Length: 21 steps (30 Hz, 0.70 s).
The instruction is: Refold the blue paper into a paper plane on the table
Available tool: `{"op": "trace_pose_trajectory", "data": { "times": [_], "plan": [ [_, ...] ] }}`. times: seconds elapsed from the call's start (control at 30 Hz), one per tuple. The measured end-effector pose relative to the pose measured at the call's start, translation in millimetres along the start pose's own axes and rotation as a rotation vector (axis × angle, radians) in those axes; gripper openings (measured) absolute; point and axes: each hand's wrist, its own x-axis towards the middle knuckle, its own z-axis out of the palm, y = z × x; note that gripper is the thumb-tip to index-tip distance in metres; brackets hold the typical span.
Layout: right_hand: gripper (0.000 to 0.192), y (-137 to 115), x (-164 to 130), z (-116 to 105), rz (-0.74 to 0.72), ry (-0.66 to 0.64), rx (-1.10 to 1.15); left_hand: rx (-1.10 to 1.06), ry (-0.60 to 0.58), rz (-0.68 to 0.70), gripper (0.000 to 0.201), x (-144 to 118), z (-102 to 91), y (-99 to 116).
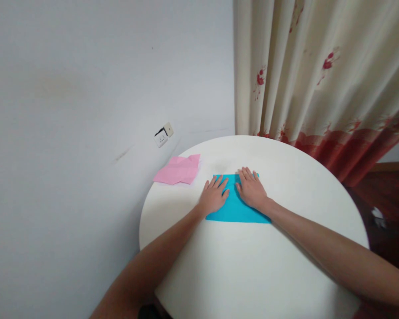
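A flat blue sheet [236, 208], which looks like paper or thin cloth, lies on the round white table [219, 266]. My left hand [213, 196] rests on its left side with the fingers spread. On the right side of the sheet, my right hand [252, 188] lies palm down, fingers stretched toward the far edge. Both hands cover parts of the blue sheet, and neither grasps anything. Beyond my left hand, a creased pink sheet [178, 169] sits near the table's far left edge, apart from the blue one.
A white wall [103, 79] with a power socket [161, 138] stands close along the table's left side. Cream curtains [286, 79] with red flowers hang behind the table. On the dark floor at the right is a small white object [378, 214], too blurred to name.
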Motion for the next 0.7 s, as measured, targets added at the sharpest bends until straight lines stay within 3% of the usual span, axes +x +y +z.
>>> {"op": "trace_pose_trajectory", "data": {
  "times": [0.13,0.23,0.37,0.57,0.7],
  "plan": [
    [0.059,-9.6,-4.3,5.0,-0.146,-0.103,0.063,0.039,0.059,0.019,0.054,-0.3,0.3,2.4],
    [0.059,-10.2,-4.9,8.0,-0.19,-0.133,0.07,0.09,0.126,0.143,0.054,-0.3,0.7,5.0],
    [0.059,-7.3,-4.1,7.5,-0.22,-0.126,0.082,0.036,0.042,0.252,0.055,2.3,4.9,3.2],
    [0.062,-8.7,-4.0,6.6,-0.198,-0.143,0.08,-0.053,-0.028,0.169,0.06,6.4,7.9,-2.9],
    [0.064,-8.4,-3.8,5.3,-0.077,-0.147,0.063,-0.041,-0.042,0.131,0.058,4.7,4.1,-2.2]
  ]
}}
